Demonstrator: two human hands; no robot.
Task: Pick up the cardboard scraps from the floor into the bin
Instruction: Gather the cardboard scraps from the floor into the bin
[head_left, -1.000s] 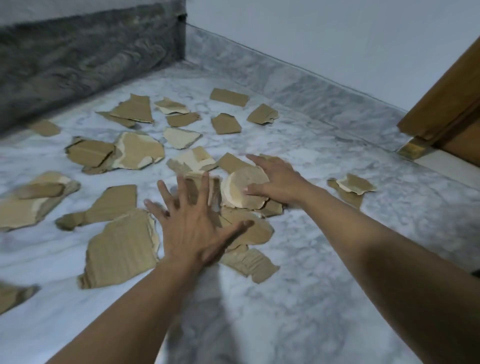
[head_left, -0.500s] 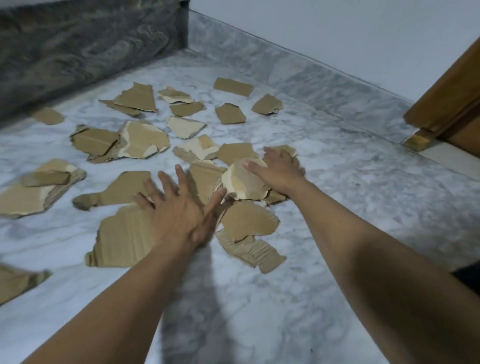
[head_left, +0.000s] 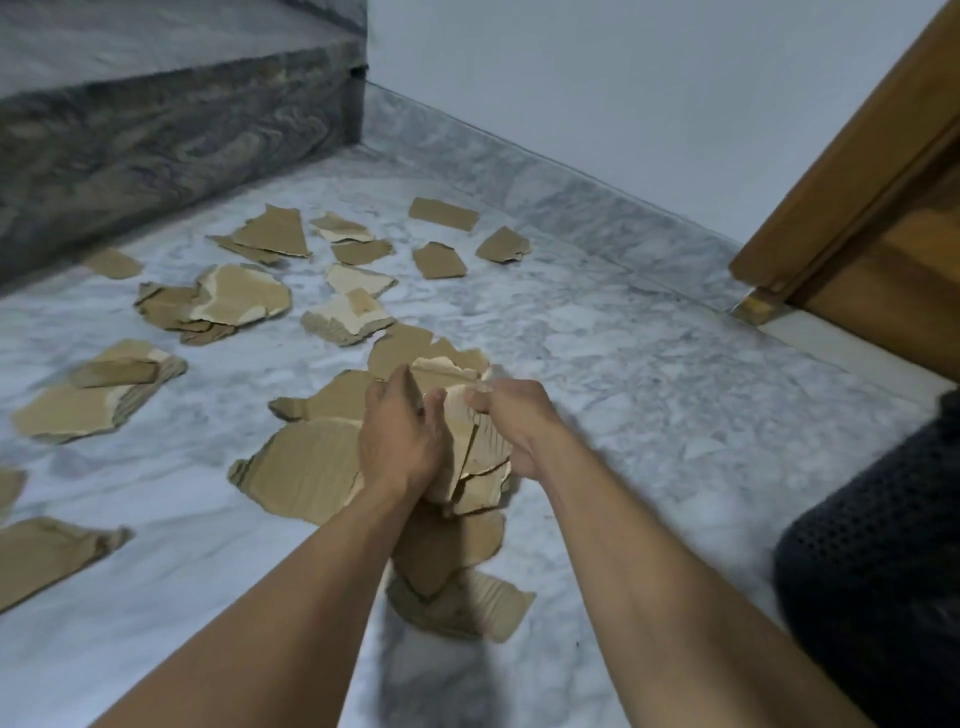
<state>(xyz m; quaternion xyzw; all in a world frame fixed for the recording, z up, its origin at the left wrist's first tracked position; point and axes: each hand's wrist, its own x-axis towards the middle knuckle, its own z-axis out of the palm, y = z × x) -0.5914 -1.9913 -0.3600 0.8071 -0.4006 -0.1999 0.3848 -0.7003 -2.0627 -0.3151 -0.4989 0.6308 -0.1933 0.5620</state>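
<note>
Torn brown cardboard scraps lie scattered over the grey marble floor (head_left: 649, 395). My left hand (head_left: 400, 441) and my right hand (head_left: 511, 421) press together on a bunch of cardboard scraps (head_left: 478, 457) held between them, lifted a little off the floor. A large scrap (head_left: 306, 467) lies flat just left of my left hand. Two more scraps (head_left: 457, 587) lie under my wrists. The black mesh bin (head_left: 878, 561) stands at the right edge, only partly in view.
A dark stone step (head_left: 156, 119) rises at the back left. A marble skirting and pale wall (head_left: 623, 104) run along the back. A wooden door frame (head_left: 857, 197) stands at the right. Several scraps (head_left: 239, 301) lie further left and back.
Both hands were flat on the scraps; they have come together and gathered a bunch between them, raising it. The view has tilted so the bin shows at the right.
</note>
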